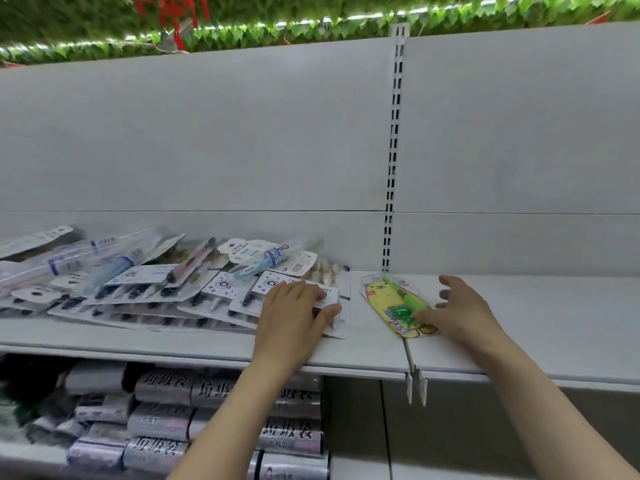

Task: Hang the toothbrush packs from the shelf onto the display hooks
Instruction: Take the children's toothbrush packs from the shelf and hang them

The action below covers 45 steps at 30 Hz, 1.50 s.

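While the heap of toothbrush packs (pixel 145 282) sprawls over the left of the shelf (pixel 536 323), the left hand (pixel 294 310) lies on its near right corner, fingers flat on a white pack (pixel 329 306) and thumb curled round its edge. Just right of it, 1 yellow pack (pixel 394 303) sits with its long axis running back to front on a display hook (pixel 412 362). The right hand (pixel 457 310) is half open, thumb touching that pack's near end.

Glossy plastic packs (pixel 194 289), matt shelf (pixel 536 323)
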{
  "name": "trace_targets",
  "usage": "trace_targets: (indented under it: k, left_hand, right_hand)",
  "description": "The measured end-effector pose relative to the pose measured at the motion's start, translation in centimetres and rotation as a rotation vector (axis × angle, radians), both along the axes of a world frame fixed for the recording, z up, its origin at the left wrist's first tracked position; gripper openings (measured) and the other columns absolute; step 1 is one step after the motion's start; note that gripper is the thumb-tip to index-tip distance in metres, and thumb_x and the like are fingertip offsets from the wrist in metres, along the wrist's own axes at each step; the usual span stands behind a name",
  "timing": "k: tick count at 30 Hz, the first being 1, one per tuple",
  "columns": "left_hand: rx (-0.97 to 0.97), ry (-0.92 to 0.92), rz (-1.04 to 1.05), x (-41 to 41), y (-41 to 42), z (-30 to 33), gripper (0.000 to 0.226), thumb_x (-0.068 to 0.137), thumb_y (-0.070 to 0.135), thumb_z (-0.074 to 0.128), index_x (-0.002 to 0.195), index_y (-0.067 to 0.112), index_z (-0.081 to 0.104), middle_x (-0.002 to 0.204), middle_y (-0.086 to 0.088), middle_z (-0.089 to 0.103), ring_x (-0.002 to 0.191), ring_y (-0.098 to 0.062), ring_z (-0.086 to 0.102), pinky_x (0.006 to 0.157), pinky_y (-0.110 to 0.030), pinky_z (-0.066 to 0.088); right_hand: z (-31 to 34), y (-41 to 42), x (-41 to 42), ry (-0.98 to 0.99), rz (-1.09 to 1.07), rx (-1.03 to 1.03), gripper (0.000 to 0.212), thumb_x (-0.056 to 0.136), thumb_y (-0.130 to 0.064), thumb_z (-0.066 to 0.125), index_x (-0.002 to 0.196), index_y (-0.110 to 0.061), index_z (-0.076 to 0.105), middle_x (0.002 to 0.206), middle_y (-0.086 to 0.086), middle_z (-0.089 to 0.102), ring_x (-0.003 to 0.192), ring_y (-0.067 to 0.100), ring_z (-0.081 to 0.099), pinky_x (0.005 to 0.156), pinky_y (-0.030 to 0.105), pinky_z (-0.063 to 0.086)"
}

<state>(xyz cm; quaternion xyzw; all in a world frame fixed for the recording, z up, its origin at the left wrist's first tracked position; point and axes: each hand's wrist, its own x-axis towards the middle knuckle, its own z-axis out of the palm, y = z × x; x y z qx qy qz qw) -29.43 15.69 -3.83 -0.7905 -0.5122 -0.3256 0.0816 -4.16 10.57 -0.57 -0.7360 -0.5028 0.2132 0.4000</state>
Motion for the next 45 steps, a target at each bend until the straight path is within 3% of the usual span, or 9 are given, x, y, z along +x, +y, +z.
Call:
trace_targets:
  k: [6, 11, 17, 22, 29, 34, 39, 42, 45]
  left_hand:
    - [0.037, 0.014, -0.031, -0.3, 0.4, -0.5, 0.055, 0.092, 0.064, 0.029, 0.118, 0.028, 0.063, 0.119, 0.012, 0.063, 0.119, -0.013, 0.05, 0.11, -0.027, 0.015]
    - [0.033, 0.022, -0.037, -0.3, 0.5, -0.5, 0.055, 0.095, 0.064, 0.03, 0.122, 0.028, 0.061, 0.127, 0.01, 0.061, 0.125, -0.015, 0.046, 0.114, -0.031, 0.016]
    - [-0.004, 0.055, -0.048, -0.5, 0.2, 0.0, 0.052, 0.096, 0.061, 0.034, 0.124, 0.026, 0.061, 0.128, 0.007, 0.061, 0.125, -0.017, 0.048, 0.112, -0.034, 0.023]
    - [-0.088, 0.036, -0.033, -0.1, -0.3, 0.6, 0.055, 0.094, 0.065, 0.029, 0.117, 0.03, 0.064, 0.122, 0.009, 0.065, 0.12, -0.017, 0.052, 0.108, -0.036, 0.028]
    - [-0.265, -0.607, -0.258, 2.9, -6.6, 3.3, 0.057, 0.087, 0.068, 0.044, 0.12, 0.025, 0.061, 0.114, 0.011, 0.067, 0.108, -0.01, 0.062, 0.091, -0.031, 0.049]
    - [-0.275, -0.997, -0.225, 2.8, -12.5, 3.3, 0.028, 0.086, 0.031, 0.074, 0.108, 0.017, 0.062, 0.1, 0.001, 0.074, 0.093, -0.012, 0.071, 0.084, -0.033, 0.058]
    - [-0.208, -1.095, -0.083, -2.6, -17.8, 1.1, 0.025, 0.084, 0.009, 0.075, 0.103, 0.016, 0.06, 0.094, -0.003, 0.072, 0.083, -0.009, 0.069, 0.07, -0.022, 0.057]
    - [-0.219, -1.046, 0.002, -6.9, -20.4, -2.1, 0.029, 0.083, 0.006, 0.076, 0.102, 0.021, 0.059, 0.098, -0.005, 0.072, 0.09, -0.018, 0.07, 0.078, -0.031, 0.059]
    - [-0.288, -1.023, 0.078, -11.0, -22.7, -7.1, 0.031, 0.083, 0.008, 0.076, 0.107, 0.019, 0.06, 0.1, -0.009, 0.073, 0.094, -0.024, 0.07, 0.082, -0.038, 0.059]
  right_hand:
    - [0.9, -0.2, -1.5, 0.086, -0.061, -0.081, 0.08, 0.074, -0.004, 0.081, 0.143, 0.001, 0.042, 0.124, 0.015, 0.061, 0.104, 0.031, 0.065, 0.088, 0.042, 0.056]
    - [0.4, -0.7, -2.0, 0.128, -0.082, 0.034, 0.039, 0.07, 0.001, 0.078, 0.108, -0.003, 0.069, 0.094, 0.011, 0.074, 0.082, 0.027, 0.073, 0.075, 0.039, 0.059]
    - [-0.1, -2.0, -3.1, 0.279, -0.155, 0.277, 0.046, 0.077, -0.002, 0.078, 0.115, -0.013, 0.056, 0.113, 0.01, 0.065, 0.1, 0.028, 0.067, 0.089, 0.045, 0.057]
    - [0.3, -3.5, -3.9, 0.5, 0.043, 0.428, 0.05, 0.079, -0.003, 0.081, 0.12, -0.01, 0.055, 0.11, 0.012, 0.069, 0.1, 0.029, 0.07, 0.09, 0.047, 0.058]
    - [1.1, -4.9, -3.8, 0.599, 0.365, 0.419, 0.043, 0.079, -0.004, 0.081, 0.115, -0.01, 0.057, 0.108, 0.012, 0.072, 0.098, 0.026, 0.073, 0.087, 0.04, 0.06]
    - [-0.2, -7.3, -6.5, 0.55, 0.525, 0.391, 0.039, 0.078, -0.003, 0.082, 0.106, -0.013, 0.058, 0.105, 0.013, 0.073, 0.094, 0.026, 0.074, 0.082, 0.035, 0.06]
    - [-2.0, -9.7, -12.1, 0.553, 0.722, 0.303, 0.035, 0.083, -0.019, 0.08, 0.111, -0.011, 0.061, 0.1, 0.008, 0.074, 0.087, 0.015, 0.074, 0.071, 0.026, 0.058]
    - [-4.3, -10.8, -16.6, 0.625, 0.768, 0.256, 0.021, 0.089, -0.018, 0.074, 0.108, -0.013, 0.064, 0.096, 0.008, 0.076, 0.081, 0.011, 0.072, 0.063, 0.02, 0.054]
    - [-9.0, -11.6, -21.0, 0.662, 0.811, 0.155, 0.016, 0.091, -0.014, 0.072, 0.106, -0.013, 0.067, 0.099, 0.004, 0.077, 0.088, 0.012, 0.072, 0.071, 0.024, 0.056]
